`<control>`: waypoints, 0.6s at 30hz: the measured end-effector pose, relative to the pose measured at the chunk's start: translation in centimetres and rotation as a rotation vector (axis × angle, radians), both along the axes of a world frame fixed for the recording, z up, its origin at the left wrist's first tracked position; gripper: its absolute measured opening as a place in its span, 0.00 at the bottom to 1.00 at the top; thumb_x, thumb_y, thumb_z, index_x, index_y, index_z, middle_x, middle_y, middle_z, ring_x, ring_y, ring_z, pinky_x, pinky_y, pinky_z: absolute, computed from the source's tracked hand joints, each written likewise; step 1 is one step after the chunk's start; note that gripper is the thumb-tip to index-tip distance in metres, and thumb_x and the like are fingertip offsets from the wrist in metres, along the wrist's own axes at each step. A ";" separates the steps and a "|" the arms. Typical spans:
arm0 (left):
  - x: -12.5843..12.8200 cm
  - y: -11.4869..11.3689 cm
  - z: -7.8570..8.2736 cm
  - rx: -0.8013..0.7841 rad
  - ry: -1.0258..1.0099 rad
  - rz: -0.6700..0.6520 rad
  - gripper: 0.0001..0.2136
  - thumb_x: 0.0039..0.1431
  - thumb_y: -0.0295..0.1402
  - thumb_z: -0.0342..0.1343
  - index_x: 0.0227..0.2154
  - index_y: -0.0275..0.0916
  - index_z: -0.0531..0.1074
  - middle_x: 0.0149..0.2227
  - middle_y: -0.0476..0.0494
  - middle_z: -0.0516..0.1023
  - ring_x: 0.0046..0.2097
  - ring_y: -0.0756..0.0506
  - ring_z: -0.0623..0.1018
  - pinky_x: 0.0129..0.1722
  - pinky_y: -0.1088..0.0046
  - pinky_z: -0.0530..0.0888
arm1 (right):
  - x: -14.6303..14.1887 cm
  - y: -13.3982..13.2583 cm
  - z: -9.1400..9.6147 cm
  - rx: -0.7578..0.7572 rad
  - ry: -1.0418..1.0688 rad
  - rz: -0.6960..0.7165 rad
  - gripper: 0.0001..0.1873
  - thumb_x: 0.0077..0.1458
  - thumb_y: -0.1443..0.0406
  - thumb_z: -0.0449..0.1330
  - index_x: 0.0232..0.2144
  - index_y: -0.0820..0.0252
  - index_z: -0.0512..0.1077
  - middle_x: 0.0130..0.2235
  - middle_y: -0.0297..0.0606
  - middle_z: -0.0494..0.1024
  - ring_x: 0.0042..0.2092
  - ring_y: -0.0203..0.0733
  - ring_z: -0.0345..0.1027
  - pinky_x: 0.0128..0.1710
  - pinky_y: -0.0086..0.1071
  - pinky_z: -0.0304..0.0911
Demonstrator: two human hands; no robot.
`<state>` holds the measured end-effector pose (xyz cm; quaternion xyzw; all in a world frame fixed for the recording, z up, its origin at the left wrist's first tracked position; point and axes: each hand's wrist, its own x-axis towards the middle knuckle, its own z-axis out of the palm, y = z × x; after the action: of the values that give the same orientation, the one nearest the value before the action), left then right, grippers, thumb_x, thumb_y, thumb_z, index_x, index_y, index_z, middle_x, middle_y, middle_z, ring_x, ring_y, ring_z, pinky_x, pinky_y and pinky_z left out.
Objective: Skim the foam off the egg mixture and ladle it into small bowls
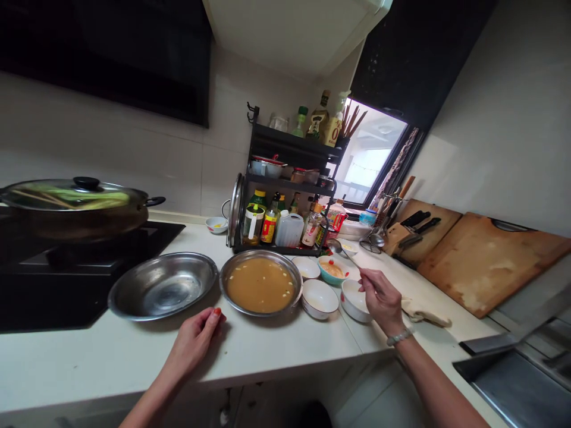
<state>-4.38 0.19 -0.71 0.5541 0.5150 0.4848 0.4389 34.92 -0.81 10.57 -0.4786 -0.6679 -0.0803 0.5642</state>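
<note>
- Head view, and there was the right hand (380,299), pinched shut on the thin handle of a metal spoon (345,254). The spoon's bowl was lifted above the small dishes towards the back of the counter (285,353).
- The left hand (196,340) held nothing. It lay near the counter's front edge with its fingers loosely curled and the fingertips down on the white top.
- Just beyond that hand sat a steel bowl of brown liquid (261,285), mid-counter, pale bits floating in it.
- Beside it, towards the counter's left end, an empty steel basin (163,286) sat just beside the bowl, rim close to rim.
- Under the right hand was a white bowl (353,302), and a second white bowl (319,299) stood just beside it.
- Behind those stood a teal bowl (332,270) holding something orange, right below the spoon.
- Against the back wall was a black rack (289,160) crowded with bottles.
- At the far left, a lidded wok (74,205) sat on the dark hob, greens showing under the glass.
- Along the right wall leaned a wooden cutting board (486,261).
</note>
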 end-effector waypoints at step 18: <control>0.0 -0.1 -0.2 0.040 -0.002 -0.015 0.25 0.52 0.58 0.49 0.23 0.38 0.68 0.21 0.50 0.68 0.25 0.49 0.66 0.25 0.75 0.63 | -10.4 0.7 -3.5 -0.407 0.643 0.301 0.21 0.47 0.49 0.64 0.31 0.60 0.70 0.18 0.30 0.72 0.16 0.34 0.64 0.16 0.27 0.61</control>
<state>-4.34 0.14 -0.86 0.5663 0.5005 0.4924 0.4317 24.51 -0.10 7.12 -0.4782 -0.5222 0.2908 0.6435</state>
